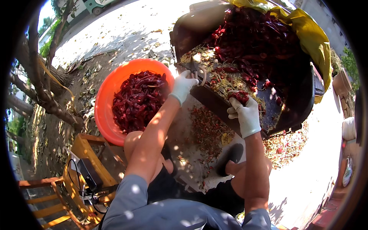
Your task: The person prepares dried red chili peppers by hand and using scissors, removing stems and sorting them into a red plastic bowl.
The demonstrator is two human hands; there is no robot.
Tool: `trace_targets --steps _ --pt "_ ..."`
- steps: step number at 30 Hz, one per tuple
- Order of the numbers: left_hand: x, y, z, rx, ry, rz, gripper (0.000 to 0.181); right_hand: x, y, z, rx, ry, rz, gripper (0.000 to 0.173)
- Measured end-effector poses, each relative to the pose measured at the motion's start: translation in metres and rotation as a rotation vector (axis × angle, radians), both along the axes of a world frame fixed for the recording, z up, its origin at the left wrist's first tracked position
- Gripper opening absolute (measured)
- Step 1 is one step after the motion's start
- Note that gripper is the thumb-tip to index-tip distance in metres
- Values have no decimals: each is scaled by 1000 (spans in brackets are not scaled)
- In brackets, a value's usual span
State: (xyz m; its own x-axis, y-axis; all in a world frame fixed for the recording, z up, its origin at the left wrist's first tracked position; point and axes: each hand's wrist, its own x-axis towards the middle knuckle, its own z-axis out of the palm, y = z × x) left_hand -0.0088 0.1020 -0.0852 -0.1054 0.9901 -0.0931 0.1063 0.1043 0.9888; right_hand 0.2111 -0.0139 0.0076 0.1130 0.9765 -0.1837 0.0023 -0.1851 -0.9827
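Note:
My left hand, in a white glove, grips the looped handles of a pair of scissors at the near edge of a dark cart bed. The blades point away from me, over the bed. Between the gloved fingers of my right hand is a dried red chili pepper, partly covered by the thumb. Beyond it, a heap of dried red chilies fills the far part of the bed. Pale seeds and stem bits lie along its near side. To the left, an orange plastic tub holds many dark red chili pieces.
Stems and red scraps litter the ground below the cart. A yellow cloth drapes over its far right rim. At left stand a tree and a wooden chair; a black device with cables rests on yellow wood.

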Motion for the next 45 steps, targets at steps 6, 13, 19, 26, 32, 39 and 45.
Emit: trace_targets --steps 6,13,19,26,32,39,45 --pt "-15 -34 58 113 -277 -203 88 -3 -1 7 21 225 26 27" --pt "-6 -86 122 267 -161 -154 78 7 -5 4 87 194 89 27" --pt "9 -124 121 127 282 -253 30 7 -9 9 55 119 137 27" --pt "19 -123 85 714 697 -363 41 3 -14 9 75 85 176 27" --pt "20 -123 83 773 767 -390 52 -4 -14 10 59 235 152 25" --pt "19 -122 73 795 848 -393 54 -7 -15 8 22 199 178 23" --pt "20 -119 60 783 900 -383 52 -10 -16 5 57 168 169 16"
